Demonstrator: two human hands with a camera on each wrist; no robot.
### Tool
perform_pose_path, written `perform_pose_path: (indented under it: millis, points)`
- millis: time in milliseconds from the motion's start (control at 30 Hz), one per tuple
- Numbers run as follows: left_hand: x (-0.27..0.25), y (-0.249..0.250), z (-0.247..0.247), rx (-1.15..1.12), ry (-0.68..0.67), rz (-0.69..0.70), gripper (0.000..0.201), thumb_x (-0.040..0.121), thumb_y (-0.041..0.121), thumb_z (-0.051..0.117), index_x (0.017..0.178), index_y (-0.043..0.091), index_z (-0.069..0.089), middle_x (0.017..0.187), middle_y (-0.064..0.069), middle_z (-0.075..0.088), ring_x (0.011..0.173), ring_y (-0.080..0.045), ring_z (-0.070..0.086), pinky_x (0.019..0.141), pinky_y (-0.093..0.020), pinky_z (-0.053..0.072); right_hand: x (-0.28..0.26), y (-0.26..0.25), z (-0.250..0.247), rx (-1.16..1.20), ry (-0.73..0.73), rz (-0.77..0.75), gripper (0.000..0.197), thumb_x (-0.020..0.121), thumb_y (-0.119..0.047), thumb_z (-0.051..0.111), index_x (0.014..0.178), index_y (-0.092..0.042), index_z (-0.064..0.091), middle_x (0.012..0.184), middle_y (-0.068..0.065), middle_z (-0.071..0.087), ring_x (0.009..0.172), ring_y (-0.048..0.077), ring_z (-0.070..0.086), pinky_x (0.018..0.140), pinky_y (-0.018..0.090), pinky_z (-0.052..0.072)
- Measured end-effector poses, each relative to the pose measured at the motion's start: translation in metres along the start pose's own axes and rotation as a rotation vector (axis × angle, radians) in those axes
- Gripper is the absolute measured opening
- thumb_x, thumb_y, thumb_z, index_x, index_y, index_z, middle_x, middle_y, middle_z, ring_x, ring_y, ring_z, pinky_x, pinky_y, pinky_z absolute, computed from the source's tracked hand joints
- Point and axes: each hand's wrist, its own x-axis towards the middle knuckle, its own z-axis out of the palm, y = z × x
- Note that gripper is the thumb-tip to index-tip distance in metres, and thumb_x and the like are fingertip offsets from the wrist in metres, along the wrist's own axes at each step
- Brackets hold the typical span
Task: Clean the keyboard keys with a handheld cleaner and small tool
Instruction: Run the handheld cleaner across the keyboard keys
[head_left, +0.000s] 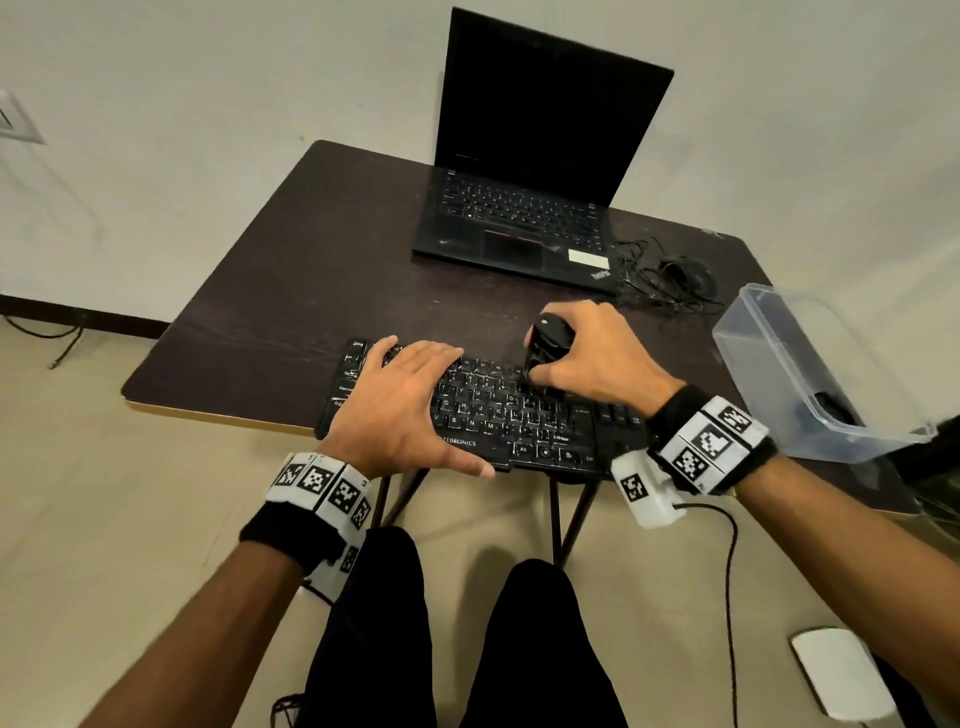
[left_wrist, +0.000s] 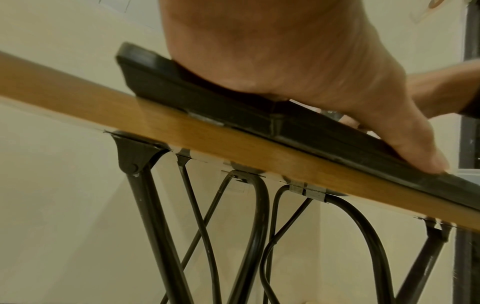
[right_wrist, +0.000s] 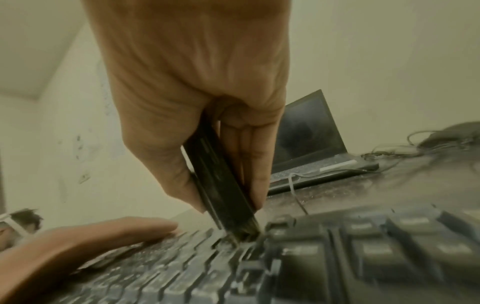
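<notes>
A black keyboard (head_left: 498, 415) lies at the near edge of the dark table (head_left: 291, 291), overhanging it a little. My left hand (head_left: 402, 400) lies flat on the keyboard's left half, fingers straight, thumb along the front edge. In the left wrist view the palm (left_wrist: 285, 61) presses on the keyboard (left_wrist: 207, 102). My right hand (head_left: 592, 353) grips a black handheld cleaner (head_left: 548, 345) upright over the keys right of centre. In the right wrist view the cleaner (right_wrist: 221, 185) points its tip down between the keys of the keyboard (right_wrist: 337, 257), with thumb and fingers wrapped around it.
An open black laptop (head_left: 530, 171) stands at the back of the table. A black mouse (head_left: 685, 275) with tangled cable lies to its right. A clear plastic box (head_left: 800, 374) sits at the table's right edge. A white object (head_left: 841, 670) lies on the floor.
</notes>
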Motion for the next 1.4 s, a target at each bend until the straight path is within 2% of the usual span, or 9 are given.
perform_pose_path:
  millis: [167, 300, 400, 533, 700, 833, 967, 1133, 1400]
  points:
    - [-0.001, 0.000, -0.001, 0.014, -0.014, -0.005, 0.149, 0.041, 0.112, 0.049, 0.159, 0.023, 0.035, 0.163, 0.006, 0.042, 0.154, -0.010, 0.031, 0.131, -0.047, 0.003, 0.001, 0.023, -0.012, 0.049, 0.090, 0.122, 0.023, 0.070, -0.020, 0.090, 0.086, -0.021, 0.073, 0.083, -0.007, 0.076, 0.082, 0.014, 0.073, 0.074, 0.031, 0.059]
    - [0.000, -0.001, -0.001, -0.001, -0.006, -0.005, 0.147, 0.042, 0.111, 0.052, 0.159, 0.023, 0.036, 0.162, 0.006, 0.043, 0.153, -0.009, 0.033, 0.131, -0.047, 0.004, -0.009, 0.022, -0.008, 0.003, 0.021, 0.024, 0.023, 0.070, -0.023, 0.089, 0.089, -0.024, 0.074, 0.083, -0.008, 0.076, 0.078, 0.014, 0.072, 0.072, 0.030, 0.058]
    - [-0.001, 0.000, -0.001, 0.002, -0.006, -0.001, 0.146, 0.043, 0.110, 0.053, 0.158, 0.023, 0.036, 0.162, 0.006, 0.043, 0.152, -0.010, 0.033, 0.131, -0.047, 0.004, -0.007, 0.036, -0.020, 0.007, 0.107, 0.103, 0.024, 0.069, -0.022, 0.089, 0.086, -0.023, 0.073, 0.083, -0.009, 0.075, 0.081, 0.016, 0.072, 0.072, 0.029, 0.054]
    - [-0.002, -0.001, 0.000, -0.009, 0.015, 0.008, 0.144, 0.044, 0.109, 0.056, 0.157, 0.021, 0.039, 0.160, 0.006, 0.046, 0.151, -0.011, 0.035, 0.131, -0.047, 0.005, -0.027, 0.026, -0.013, 0.044, -0.001, -0.015, 0.025, 0.071, -0.020, 0.090, 0.090, -0.028, 0.076, 0.082, -0.013, 0.076, 0.077, 0.004, 0.071, 0.072, 0.023, 0.056]
    - [-0.001, 0.001, -0.001, 0.006, 0.000, 0.008, 0.144, 0.045, 0.110, 0.053, 0.157, 0.021, 0.038, 0.162, 0.005, 0.044, 0.152, -0.011, 0.034, 0.131, -0.049, 0.007, -0.012, 0.031, -0.013, 0.046, 0.127, 0.037, 0.024, 0.069, -0.019, 0.087, 0.088, -0.023, 0.075, 0.082, -0.009, 0.076, 0.080, 0.013, 0.073, 0.074, 0.029, 0.058]
    - [-0.001, 0.001, -0.002, -0.005, 0.001, 0.001, 0.145, 0.043, 0.110, 0.053, 0.157, 0.022, 0.038, 0.162, 0.005, 0.044, 0.152, -0.011, 0.034, 0.131, -0.049, 0.007, -0.013, 0.014, -0.002, -0.018, 0.016, -0.121, 0.024, 0.071, -0.020, 0.086, 0.092, -0.026, 0.076, 0.081, -0.009, 0.075, 0.075, 0.012, 0.069, 0.068, 0.025, 0.049]
    - [-0.002, 0.000, 0.000, 0.008, 0.001, 0.006, 0.145, 0.044, 0.110, 0.052, 0.158, 0.021, 0.039, 0.162, 0.004, 0.044, 0.153, -0.012, 0.034, 0.131, -0.049, 0.007, -0.003, 0.024, -0.018, 0.078, 0.003, -0.065, 0.024, 0.073, -0.017, 0.088, 0.092, -0.024, 0.075, 0.085, -0.009, 0.076, 0.079, 0.010, 0.072, 0.078, 0.038, 0.062]
    - [-0.002, -0.002, 0.000, 0.008, 0.023, 0.024, 0.145, 0.045, 0.110, 0.051, 0.157, 0.019, 0.040, 0.161, 0.002, 0.046, 0.152, -0.014, 0.037, 0.130, -0.050, 0.010, -0.019, 0.037, -0.025, 0.084, -0.094, -0.195, 0.030, 0.075, -0.013, 0.090, 0.096, -0.029, 0.075, 0.088, -0.010, 0.075, 0.078, 0.007, 0.072, 0.078, 0.038, 0.061]
    - [-0.001, -0.001, 0.000, -0.014, 0.026, 0.023, 0.146, 0.043, 0.110, 0.052, 0.156, 0.017, 0.042, 0.158, 0.001, 0.050, 0.150, -0.015, 0.040, 0.130, -0.051, 0.012, 0.011, -0.009, 0.004, 0.077, -0.147, -0.394, 0.026, 0.074, -0.011, 0.084, 0.097, -0.023, 0.076, 0.086, -0.011, 0.076, 0.078, 0.004, 0.070, 0.074, 0.024, 0.056]
